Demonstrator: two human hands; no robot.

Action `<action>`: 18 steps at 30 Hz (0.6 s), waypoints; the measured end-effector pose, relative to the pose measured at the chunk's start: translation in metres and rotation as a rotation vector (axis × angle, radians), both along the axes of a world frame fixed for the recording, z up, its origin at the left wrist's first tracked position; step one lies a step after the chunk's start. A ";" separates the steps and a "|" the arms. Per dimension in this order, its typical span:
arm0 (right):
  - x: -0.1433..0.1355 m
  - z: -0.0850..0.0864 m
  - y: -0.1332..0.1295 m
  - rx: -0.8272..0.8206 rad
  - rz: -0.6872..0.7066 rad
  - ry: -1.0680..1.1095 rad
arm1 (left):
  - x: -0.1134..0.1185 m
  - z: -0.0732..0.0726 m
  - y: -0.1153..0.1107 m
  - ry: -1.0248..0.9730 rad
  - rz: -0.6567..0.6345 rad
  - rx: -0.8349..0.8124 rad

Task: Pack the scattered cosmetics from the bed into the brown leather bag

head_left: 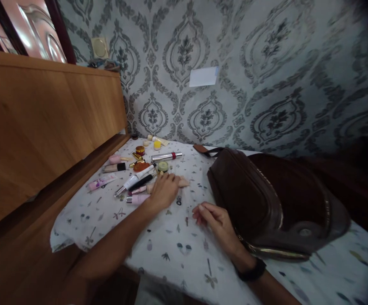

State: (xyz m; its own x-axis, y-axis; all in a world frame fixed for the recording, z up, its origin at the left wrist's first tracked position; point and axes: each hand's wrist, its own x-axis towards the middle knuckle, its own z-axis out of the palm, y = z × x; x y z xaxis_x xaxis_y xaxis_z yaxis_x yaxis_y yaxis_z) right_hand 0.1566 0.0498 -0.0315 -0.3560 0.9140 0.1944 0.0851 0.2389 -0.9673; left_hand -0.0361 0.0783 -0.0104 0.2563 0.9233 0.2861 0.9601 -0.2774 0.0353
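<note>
Nearest to me, the printed cloth (190,262) drops off at an edge that my left forearm crosses, leaving a clear strip before my hands. My right hand (215,220) has its fingers loosely curled, nothing visible in them, a black wristband (252,271) behind it. Just beside that wrist bulks the brown bag (244,186), so I have little room rightward; the cloth between my two hands lies open. My left hand (165,189) bends palm down over a beige tube (184,182) whose end pokes out past the fingers; whether they grip it, I cannot tell. Leftward, a lilac tube (138,199) and a white tube (135,181) crowd close, while a flowered tube (101,182) lies apart near the left edge. Farther on come a green jar (163,166), a silver tube (167,156) and a yellow-lidded jar (157,145). Wooden furniture (50,127) hems the left; the patterned wall (184,51) bounds the far side.
</note>
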 end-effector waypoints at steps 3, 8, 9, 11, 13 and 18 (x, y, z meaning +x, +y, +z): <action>0.000 -0.003 0.000 0.000 0.027 -0.027 | -0.009 0.002 0.003 -0.014 0.078 -0.029; 0.000 -0.003 -0.002 -0.010 0.060 -0.093 | -0.012 -0.001 0.005 -0.034 0.166 -0.130; -0.001 -0.002 -0.002 -0.010 0.065 -0.107 | -0.012 -0.001 0.005 -0.034 0.174 -0.139; -0.001 0.000 -0.003 -0.004 0.076 -0.134 | -0.012 0.000 0.006 -0.032 0.183 -0.156; 0.000 0.001 -0.003 0.008 0.088 -0.160 | -0.012 0.002 0.007 -0.026 0.193 -0.168; -0.001 0.000 -0.004 0.024 0.131 -0.197 | -0.012 0.008 0.004 -0.026 0.212 -0.179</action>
State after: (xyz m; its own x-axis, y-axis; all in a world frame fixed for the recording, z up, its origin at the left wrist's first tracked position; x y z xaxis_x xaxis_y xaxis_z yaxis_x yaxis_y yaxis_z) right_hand 0.1553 0.0457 -0.0313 -0.5043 0.8536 0.1305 0.2385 0.2829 -0.9290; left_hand -0.0483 0.0824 -0.0020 0.0471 0.9920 0.1173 0.9941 -0.0580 0.0912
